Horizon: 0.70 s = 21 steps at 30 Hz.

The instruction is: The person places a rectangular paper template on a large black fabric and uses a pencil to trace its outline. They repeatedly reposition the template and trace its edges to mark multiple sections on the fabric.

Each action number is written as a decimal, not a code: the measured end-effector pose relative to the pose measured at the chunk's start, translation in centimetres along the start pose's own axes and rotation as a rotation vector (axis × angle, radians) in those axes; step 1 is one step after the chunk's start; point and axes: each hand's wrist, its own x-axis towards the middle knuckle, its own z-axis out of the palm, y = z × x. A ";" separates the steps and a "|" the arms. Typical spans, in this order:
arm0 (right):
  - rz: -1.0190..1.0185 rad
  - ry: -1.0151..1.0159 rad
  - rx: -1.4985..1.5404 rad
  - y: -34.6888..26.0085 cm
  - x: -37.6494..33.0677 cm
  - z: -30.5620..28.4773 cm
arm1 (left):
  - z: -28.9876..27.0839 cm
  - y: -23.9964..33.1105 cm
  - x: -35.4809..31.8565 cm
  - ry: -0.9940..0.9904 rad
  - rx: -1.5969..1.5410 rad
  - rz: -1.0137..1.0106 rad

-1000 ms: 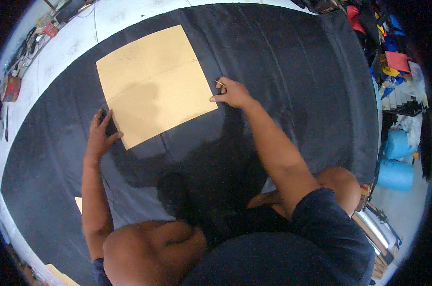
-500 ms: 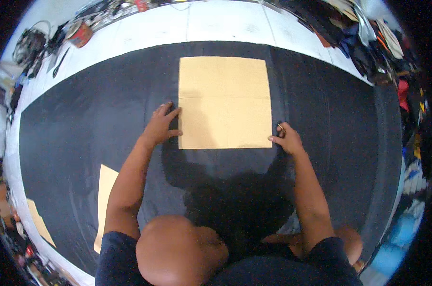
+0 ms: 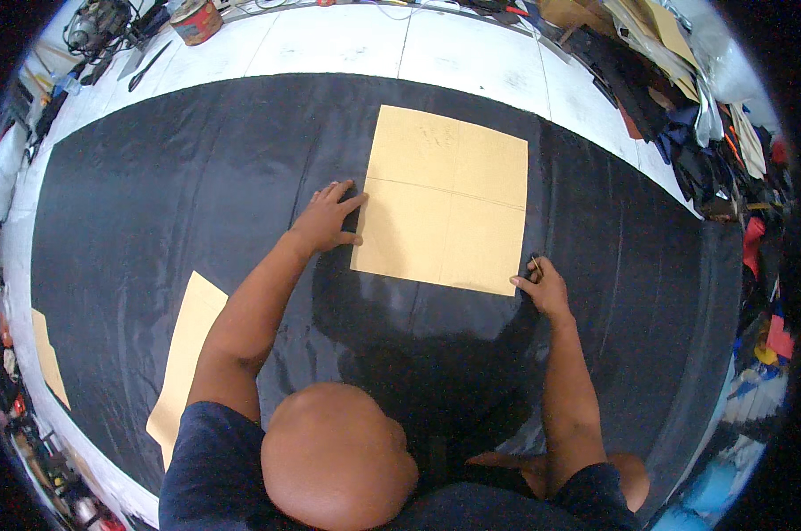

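A near-square tan card pattern (image 3: 444,199) lies flat on a black cloth (image 3: 241,159), with a line across it and a fainter one down it. At its left edge, my left hand (image 3: 329,219) has its fingers spread, the thumb and a fingertip touching the border. Beside its lower right corner is my right hand (image 3: 544,285), fingers curled around a small dark thing with a thin pale part that I cannot make out. The right thumb rests against the corner.
Another tan card piece (image 3: 188,345) lies partly behind my left arm, and a narrower one (image 3: 50,358) sits at the left edge. A white tabletop (image 3: 329,44) shows beyond the cloth, with a tin can (image 3: 196,22) and a dark blade-like tool (image 3: 150,66). Fabric scraps (image 3: 683,124) pile up far right.
The whole view has turned, so the card and cloth appear tilted clockwise and the card sits further right. Both hands keep about the same places along the card's edges.
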 end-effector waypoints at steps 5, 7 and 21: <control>-0.077 -0.037 -0.178 -0.9 0.4 -0.8 | -0.9 0.7 0.3 -0.028 0.026 -0.016; -0.064 -0.158 -0.229 -3.6 0.4 -1.6 | -1.3 0.8 0.4 -0.042 0.105 0.006; -0.256 -0.279 -0.464 -3.2 2.9 -2.7 | -2.3 3.1 2.9 -0.163 0.300 0.097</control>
